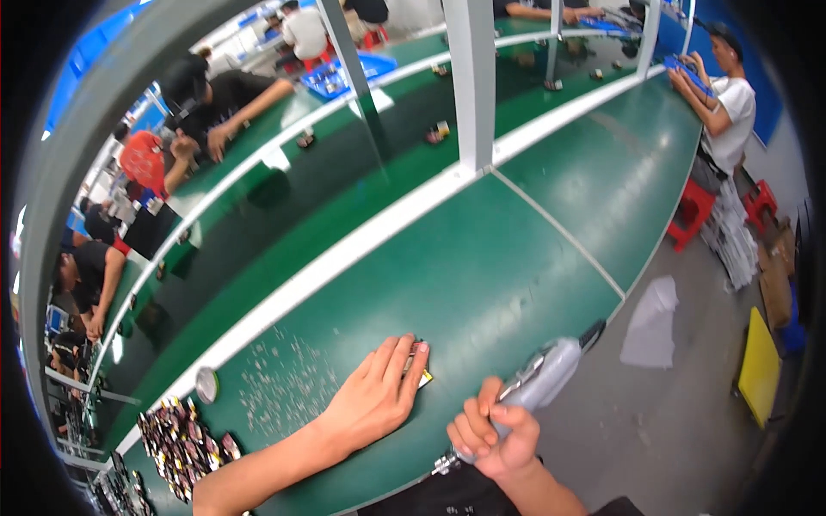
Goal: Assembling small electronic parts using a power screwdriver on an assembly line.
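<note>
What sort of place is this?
Probably a factory assembly line: people work along what looks like a dark green conveyor belt dotted with small parts, more parts lie heaped on the green bench, and the right hand holds a grey handheld tool.

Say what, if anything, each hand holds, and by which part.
Right hand: grey tool, by its body near the metal tip. Left hand rests on a small part; gripping can't be told.

To the right of the right fingers [475,421], a white sheet [651,325] lies on the grey floor [602,430]; farther right, a yellow panel [757,370]. Well beyond the fingers: a red stool [691,213] and, leftward, a blue tray [379,65].
</note>
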A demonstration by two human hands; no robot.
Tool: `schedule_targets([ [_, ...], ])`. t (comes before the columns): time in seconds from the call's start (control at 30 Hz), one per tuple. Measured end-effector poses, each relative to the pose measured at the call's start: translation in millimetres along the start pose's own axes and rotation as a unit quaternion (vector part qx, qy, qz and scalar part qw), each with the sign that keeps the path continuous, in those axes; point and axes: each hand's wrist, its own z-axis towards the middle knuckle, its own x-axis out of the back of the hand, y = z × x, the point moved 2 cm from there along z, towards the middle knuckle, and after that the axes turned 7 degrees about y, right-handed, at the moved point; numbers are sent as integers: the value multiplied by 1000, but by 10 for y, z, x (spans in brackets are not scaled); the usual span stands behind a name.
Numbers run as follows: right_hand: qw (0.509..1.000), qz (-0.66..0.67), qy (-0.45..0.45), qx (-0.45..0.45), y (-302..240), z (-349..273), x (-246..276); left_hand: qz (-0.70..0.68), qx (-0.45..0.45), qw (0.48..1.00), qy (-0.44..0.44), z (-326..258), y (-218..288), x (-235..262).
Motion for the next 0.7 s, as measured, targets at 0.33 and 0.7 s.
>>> schedule_targets([
  [0.33, 999, -30, 13, -17, 109, -426, 35, -247, 41, 965, 81, -258, 527, 58],
  [0.7, 991, -97, 91, 13, 336, -541, 98, -136, 13, 980, 145, -254, 612, 46],
])
